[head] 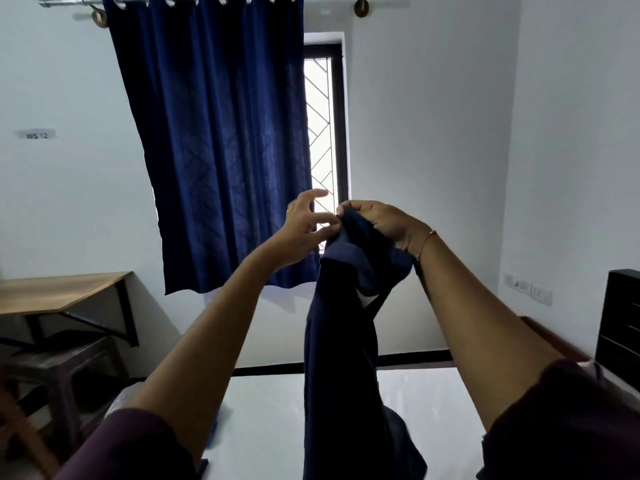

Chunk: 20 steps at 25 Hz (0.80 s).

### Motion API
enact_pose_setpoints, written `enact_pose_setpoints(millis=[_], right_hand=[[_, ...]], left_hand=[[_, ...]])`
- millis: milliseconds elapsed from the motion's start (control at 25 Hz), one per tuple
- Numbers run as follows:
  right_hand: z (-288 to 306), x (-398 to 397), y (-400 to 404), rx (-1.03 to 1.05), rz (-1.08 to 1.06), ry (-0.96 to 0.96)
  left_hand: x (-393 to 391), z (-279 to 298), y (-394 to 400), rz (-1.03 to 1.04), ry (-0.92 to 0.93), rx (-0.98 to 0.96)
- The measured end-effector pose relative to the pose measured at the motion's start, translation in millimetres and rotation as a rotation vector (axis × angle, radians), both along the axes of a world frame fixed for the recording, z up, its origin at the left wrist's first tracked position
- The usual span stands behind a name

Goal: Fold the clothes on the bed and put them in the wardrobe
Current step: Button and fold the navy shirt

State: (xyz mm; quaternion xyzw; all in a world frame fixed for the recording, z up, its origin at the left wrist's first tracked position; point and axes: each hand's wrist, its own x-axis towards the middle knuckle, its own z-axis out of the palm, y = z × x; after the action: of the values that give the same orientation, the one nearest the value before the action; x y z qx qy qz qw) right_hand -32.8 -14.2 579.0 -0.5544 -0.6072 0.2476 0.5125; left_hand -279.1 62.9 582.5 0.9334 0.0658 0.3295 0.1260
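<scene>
A dark navy garment [341,358] hangs in front of me over the white bed [270,410], its lower part trailing down out of the frame. My right hand [381,223] grips its top edge, fingers curled round the bunched cloth. My left hand [308,226] is raised just left of that edge with fingers spread, fingertips at the cloth's corner; it holds nothing that I can see. The wardrobe is not in view.
A navy curtain [221,143] covers most of the window behind. A wooden desk [59,292] and a dark stool [59,368] stand at the left. A black drawer unit [620,327] stands at the right wall near a socket [540,294].
</scene>
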Motion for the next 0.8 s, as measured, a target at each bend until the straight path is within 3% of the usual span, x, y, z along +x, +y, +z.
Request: enact_pose_setpoints(millis=[80,120,200,280,440,520,640,720,800], right_hand=[[6,-1,1,0.058,0.033,-0.016],[9,-1,1,0.082,0.006,-0.049],[10,-4,3,0.138,-0.145,-0.115],[8,-9,8,0.237,-0.411,-0.061],[-13,-29,12,0.631,-0.967,-0.022],[-37,-54,14,0.754,-0.968,-0.118],[-76,-94,26,0.673,-0.793,-0.226],[-92,-114,29,0.517,-0.688,-0.087],[-97,-119,28,0.446,-0.535,0.133]], left_hand=[[4,-3,-4,-0.135,-0.026,-0.375],[3,-2,-8,-0.141,-0.006,-0.433],[6,0,-16,-0.048,-0.008,-0.393],[11,-3,-17,0.104,-0.098,-0.369],[12,-11,-24,0.530,-0.292,-0.263],[13,-11,-34,0.587,-0.375,-0.327],[14,-15,-48,0.435,-0.473,-0.496],[9,-20,-60,0.206,-0.496,-0.730],[-3,-24,-70,0.112,-0.492,-0.839]])
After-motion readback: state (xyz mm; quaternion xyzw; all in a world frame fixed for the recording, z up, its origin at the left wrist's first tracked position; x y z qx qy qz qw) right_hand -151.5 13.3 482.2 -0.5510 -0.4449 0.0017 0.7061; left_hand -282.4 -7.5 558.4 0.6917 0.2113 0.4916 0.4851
